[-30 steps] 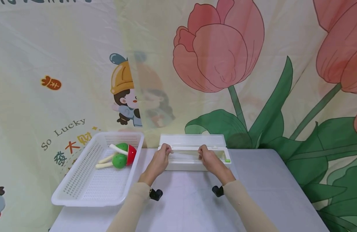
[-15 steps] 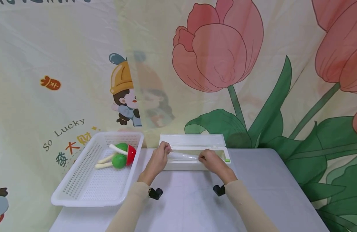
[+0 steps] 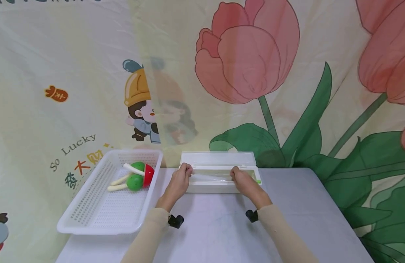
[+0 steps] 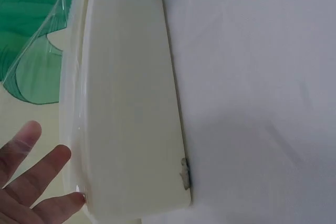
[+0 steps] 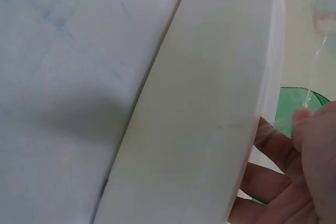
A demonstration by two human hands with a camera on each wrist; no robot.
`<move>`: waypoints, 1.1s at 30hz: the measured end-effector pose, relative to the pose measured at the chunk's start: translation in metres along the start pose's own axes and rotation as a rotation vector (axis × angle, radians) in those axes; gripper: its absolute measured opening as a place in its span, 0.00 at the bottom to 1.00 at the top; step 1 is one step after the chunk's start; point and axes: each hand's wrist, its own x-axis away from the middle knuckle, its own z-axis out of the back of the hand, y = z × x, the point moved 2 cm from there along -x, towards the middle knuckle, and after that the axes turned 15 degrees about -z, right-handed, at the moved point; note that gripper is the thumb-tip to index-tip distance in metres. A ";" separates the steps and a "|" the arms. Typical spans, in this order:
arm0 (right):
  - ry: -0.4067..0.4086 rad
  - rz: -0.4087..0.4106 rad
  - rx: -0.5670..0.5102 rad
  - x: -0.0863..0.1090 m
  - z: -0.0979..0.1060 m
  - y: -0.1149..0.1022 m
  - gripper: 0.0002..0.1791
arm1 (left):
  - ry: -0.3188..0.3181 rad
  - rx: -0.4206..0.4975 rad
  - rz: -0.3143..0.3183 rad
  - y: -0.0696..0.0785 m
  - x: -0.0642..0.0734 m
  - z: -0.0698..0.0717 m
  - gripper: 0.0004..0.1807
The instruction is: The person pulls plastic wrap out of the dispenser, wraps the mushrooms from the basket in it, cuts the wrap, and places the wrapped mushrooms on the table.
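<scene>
A long white cling film dispenser box (image 3: 209, 188) lies on the table with its lid (image 3: 218, 159) raised at the back. Clear cling film (image 3: 211, 178) stretches across its opening between both hands. My left hand (image 3: 178, 182) pinches the film near the box's left end; in the left wrist view, other fingers (image 4: 39, 182) are spread by the box rim. Toward the box's right end, my right hand (image 3: 246, 182) pinches the film between thumb and index finger, its other fingers (image 5: 268, 182) at the rim in the right wrist view.
To the left stands a white perforated basket (image 3: 100, 223) holding green toy balls (image 3: 135, 182) on pale sticks and a red spotted one (image 3: 148, 176). A small green piece (image 3: 258, 181) sits at the box's right end. A printed curtain (image 3: 176, 109) hangs behind the table.
The right hand has dipped, then shifted right along the box, widening the gap between the hands and spreading the film. The left hand stays nearly in place.
</scene>
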 end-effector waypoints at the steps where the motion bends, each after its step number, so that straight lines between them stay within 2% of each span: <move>1: -0.035 -0.051 -0.053 -0.001 0.000 0.000 0.09 | 0.000 -0.009 0.000 -0.001 0.001 0.000 0.03; 4: -0.104 -0.209 -0.211 -0.004 0.002 0.000 0.19 | 0.004 -0.027 -0.004 -0.003 0.003 0.001 0.03; 5: -0.103 -0.216 -0.213 -0.004 0.002 0.000 0.19 | 0.006 -0.026 -0.005 -0.003 0.003 0.001 0.03; 6: -0.095 -0.208 -0.206 -0.004 0.002 0.000 0.20 | 0.006 -0.025 -0.001 -0.004 0.003 0.002 0.03; 11: 0.067 0.041 0.027 0.002 0.005 -0.002 0.03 | -0.007 -0.033 0.016 -0.004 0.003 0.002 0.04; 19: 0.098 0.045 0.064 0.000 0.003 -0.002 0.02 | -0.014 0.000 0.040 -0.005 0.006 0.002 0.02; 21: 0.083 0.047 0.058 0.000 0.003 -0.002 0.03 | 0.006 0.019 0.059 -0.006 0.007 0.001 0.03; 26: 0.020 0.058 0.026 -0.001 0.004 -0.001 0.06 | 0.039 0.057 0.059 -0.006 0.006 0.000 0.04; 33: 0.006 0.034 0.024 0.000 0.007 0.002 0.05 | 0.059 0.069 0.054 -0.002 0.000 0.000 0.05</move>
